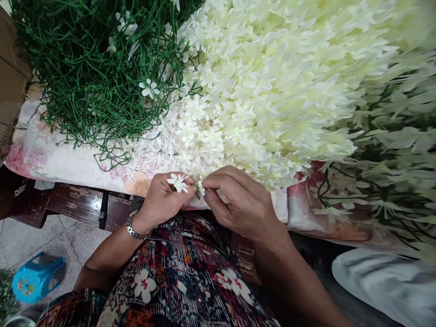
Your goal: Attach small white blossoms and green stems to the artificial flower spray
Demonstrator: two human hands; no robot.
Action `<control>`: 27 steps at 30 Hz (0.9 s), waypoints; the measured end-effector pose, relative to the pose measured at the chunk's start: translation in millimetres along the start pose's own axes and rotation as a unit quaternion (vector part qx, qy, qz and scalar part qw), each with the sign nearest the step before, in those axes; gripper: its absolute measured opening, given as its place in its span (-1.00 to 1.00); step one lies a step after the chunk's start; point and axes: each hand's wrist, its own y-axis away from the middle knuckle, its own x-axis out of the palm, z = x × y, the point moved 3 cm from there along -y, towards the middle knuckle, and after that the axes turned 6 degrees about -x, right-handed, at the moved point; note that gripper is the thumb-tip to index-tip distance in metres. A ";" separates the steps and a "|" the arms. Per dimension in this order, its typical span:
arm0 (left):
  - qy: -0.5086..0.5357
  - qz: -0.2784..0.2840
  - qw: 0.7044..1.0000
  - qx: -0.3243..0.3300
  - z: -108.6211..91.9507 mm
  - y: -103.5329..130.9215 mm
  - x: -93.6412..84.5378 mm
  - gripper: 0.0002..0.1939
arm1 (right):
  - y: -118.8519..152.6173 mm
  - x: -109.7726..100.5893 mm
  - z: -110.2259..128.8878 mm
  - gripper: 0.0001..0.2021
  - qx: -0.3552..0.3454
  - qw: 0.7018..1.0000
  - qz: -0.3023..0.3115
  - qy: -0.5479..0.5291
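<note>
My left hand (166, 197) is closed at the table's front edge, with an opened white flower (178, 182) standing out above its fingers. My right hand (238, 197) pinches a small white blossom (200, 188) between thumb and forefinger, right beside the left fingertips. Any stem inside the left fist is hidden. Beyond both hands spreads a large heap of cream-white artificial flowers (259, 100). Green plastic stems (102, 68) lie in a tangled pile at the upper left, a few white blossoms on them. Thin white filaments (153, 152) lie between the two piles.
A padded floral cloth (71, 161) covers the table. Finished-looking flower sprays with green stems (381, 181) hang over the right side. A blue stool (37, 277) stands on the floor at the lower left. Cardboard (12, 86) is at the left edge, pale fabric (384, 281) at lower right.
</note>
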 end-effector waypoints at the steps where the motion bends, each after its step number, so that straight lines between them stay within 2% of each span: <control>1: -0.009 0.000 1.000 0.007 -1.7 0.1 -0.4 -0.91 | 0.0 -0.8 0.3 -0.88 -0.001 1.000 0.000 0.003; 5: -0.050 0.022 0.998 0.033 -10.1 2.6 -2.0 -0.94 | 1.2 -5.8 -0.5 -0.89 0.014 1.000 0.010 0.003; 9: -0.041 0.028 0.997 0.054 -11.9 7.3 -4.7 -0.82 | 5.9 -10.8 -2.8 -0.88 0.051 0.999 -0.010 0.001; 12: -0.052 -0.005 0.994 0.093 -11.5 10.2 -7.2 -0.80 | 9.7 -12.6 -2.5 -0.89 0.070 0.997 -0.026 0.020; 16: -0.078 -0.068 0.981 0.163 -13.6 13.3 -9.8 -0.91 | 11.7 -11.5 -1.3 -0.92 0.082 0.995 -0.015 0.057; 19: -0.082 -0.067 0.982 0.158 -13.9 13.2 -8.9 -0.86 | 11.9 -10.1 -1.9 -0.93 0.088 0.993 0.023 0.072; 21: -0.125 -0.073 0.977 0.155 -15.9 12.4 -8.3 -0.82 | 11.4 -12.4 -1.8 -0.91 0.085 0.993 0.033 0.076; 24: -0.224 -0.082 0.955 0.177 -22.0 10.8 -6.3 -0.80 | 7.8 -23.2 0.3 -0.77 0.079 0.995 -0.029 0.048; 26: -0.263 -0.062 0.944 0.188 -25.3 9.4 -3.0 -0.80 | 2.8 -30.4 3.2 -0.68 0.065 0.995 -0.075 0.026; 27: -0.274 -0.047 0.942 0.188 -26.4 8.7 -1.0 -0.81 | -0.3 -32.1 4.9 -0.67 0.054 0.995 -0.080 0.019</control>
